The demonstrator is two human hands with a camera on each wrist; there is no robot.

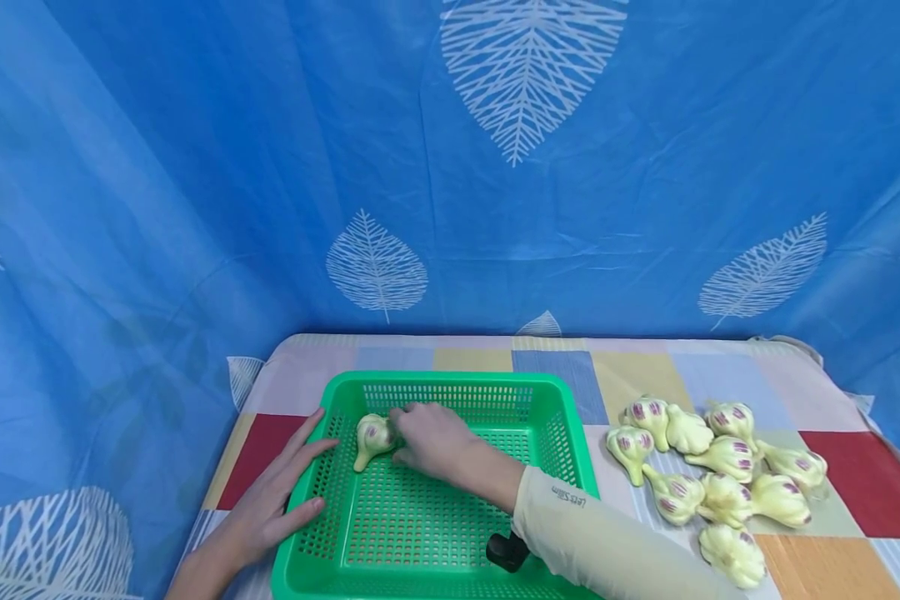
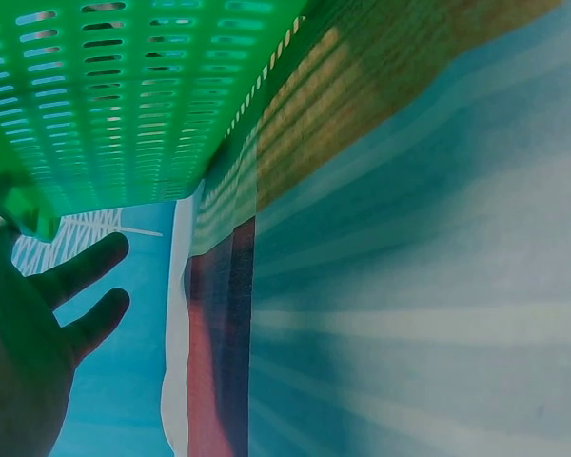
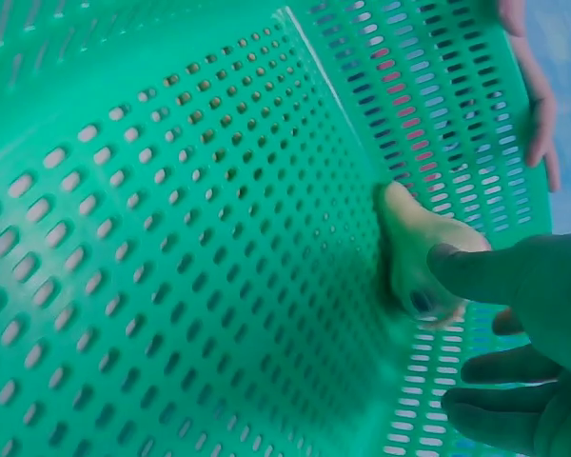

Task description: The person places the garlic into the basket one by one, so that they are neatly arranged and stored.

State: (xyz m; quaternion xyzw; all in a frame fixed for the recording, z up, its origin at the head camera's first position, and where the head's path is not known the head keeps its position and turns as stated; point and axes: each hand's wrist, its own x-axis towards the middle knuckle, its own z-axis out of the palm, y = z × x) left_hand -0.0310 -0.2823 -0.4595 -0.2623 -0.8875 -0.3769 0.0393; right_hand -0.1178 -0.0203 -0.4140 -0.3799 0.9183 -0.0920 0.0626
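Pale yellow-green, purple-streaked garlic bulb (image 1: 375,437) lies inside the green perforated plastic basket (image 1: 450,377), by its L wall, long axis approx. near-to-far, stem end toward the person & slightly L. R hand (image 1: 435,442) is nearer, just R of bulb, fingers loosely apart, not gripping; thumb overlaps it in R wrist view, contact hard to tell. L hand (image 1: 281,492), fingers spread wide, is at basket's L rim
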